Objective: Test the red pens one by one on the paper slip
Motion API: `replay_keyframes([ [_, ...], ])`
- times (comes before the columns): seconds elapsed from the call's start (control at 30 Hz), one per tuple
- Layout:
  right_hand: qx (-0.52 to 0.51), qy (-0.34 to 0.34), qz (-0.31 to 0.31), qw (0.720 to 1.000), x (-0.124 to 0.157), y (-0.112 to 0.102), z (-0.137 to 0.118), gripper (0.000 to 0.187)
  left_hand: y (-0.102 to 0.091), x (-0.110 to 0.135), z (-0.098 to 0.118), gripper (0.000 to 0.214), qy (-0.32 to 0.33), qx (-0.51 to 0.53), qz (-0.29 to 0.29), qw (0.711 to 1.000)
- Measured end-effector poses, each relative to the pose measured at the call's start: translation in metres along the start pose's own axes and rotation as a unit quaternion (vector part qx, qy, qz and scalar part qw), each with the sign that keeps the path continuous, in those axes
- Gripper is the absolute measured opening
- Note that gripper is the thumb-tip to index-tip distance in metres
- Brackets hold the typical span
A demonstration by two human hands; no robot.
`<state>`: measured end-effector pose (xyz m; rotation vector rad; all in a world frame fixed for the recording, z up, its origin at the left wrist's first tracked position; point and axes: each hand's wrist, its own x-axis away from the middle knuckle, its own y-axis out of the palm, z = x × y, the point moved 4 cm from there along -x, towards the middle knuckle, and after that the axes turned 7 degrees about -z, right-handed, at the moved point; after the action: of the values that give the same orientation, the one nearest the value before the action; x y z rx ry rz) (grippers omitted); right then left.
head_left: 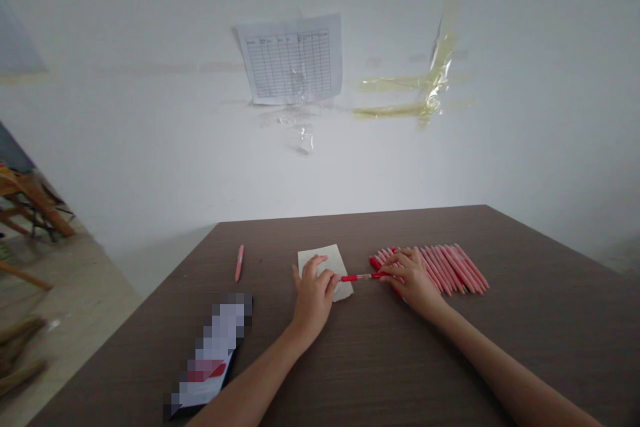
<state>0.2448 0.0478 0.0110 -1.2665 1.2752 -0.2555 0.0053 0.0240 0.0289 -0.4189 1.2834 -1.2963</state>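
Note:
My left hand (313, 293) lies flat with fingers spread on a small white paper slip (327, 260) in the middle of the dark wooden table (525, 320). My right hand (411, 278) is closed on a red pen (361, 277) that lies level, its tip reaching the paper's right edge. The same hand rests on the left end of a row of several pink pens (450, 268) laid side by side.
A single pink pen (239, 262) lies apart at the left. A flat dark packet (213, 353) sits near the front left edge. A printed sheet (291, 59) and tape strips (425, 83) hang on the white wall. Wooden furniture (25, 203) stands at far left.

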Motion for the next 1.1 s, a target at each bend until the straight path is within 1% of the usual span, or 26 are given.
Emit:
replay_keyframes([
  [0.1, -0.003, -0.002, 0.006, 1.0, 0.001, 0.001, 0.002, 0.011, 0.001, 0.0, -0.002, 0.024, -0.001, 0.003, 0.003, 1.0],
  [0.4, 0.002, 0.017, 0.029, 0.999, 0.001, -0.004, 0.009, 0.014, 0.001, 0.0, -0.003, 0.004, -0.003, 0.016, 0.008, 1.0],
  [0.53, 0.018, 0.039, 0.036, 0.998, 0.001, -0.001, 0.017, 0.016, 0.001, 0.001, -0.003, 0.003, -0.001, 0.013, 0.014, 1.0],
  [0.67, 0.029, 0.048, 0.029, 0.998, 0.001, -0.002, 0.018, 0.016, 0.001, 0.001, -0.003, 0.001, -0.007, 0.012, 0.018, 1.0],
  [0.77, 0.028, 0.045, 0.03, 0.998, 0.001, -0.006, 0.017, 0.015, 0.0, 0.001, -0.001, 0.002, -0.006, 0.012, 0.004, 1.0],
  [0.83, 0.025, 0.042, 0.032, 0.998, 0.0, -0.009, 0.018, 0.015, -0.001, 0.001, 0.002, 0.004, 0.013, 0.013, -0.027, 0.999],
  [0.97, 0.025, 0.045, 0.036, 0.998, 0.0, -0.011, 0.024, 0.015, -0.005, 0.003, 0.01, 0.011, 0.103, -0.012, -0.102, 0.989],
  [1.03, 0.023, 0.044, 0.033, 0.998, 0.0, -0.01, 0.027, 0.016, -0.007, 0.004, 0.011, 0.015, 0.13, -0.028, -0.112, 0.985],
  [1.1, 0.023, 0.046, 0.033, 0.998, 0.001, -0.01, 0.029, 0.016, -0.007, 0.006, 0.01, 0.017, 0.138, -0.038, -0.115, 0.983],
])
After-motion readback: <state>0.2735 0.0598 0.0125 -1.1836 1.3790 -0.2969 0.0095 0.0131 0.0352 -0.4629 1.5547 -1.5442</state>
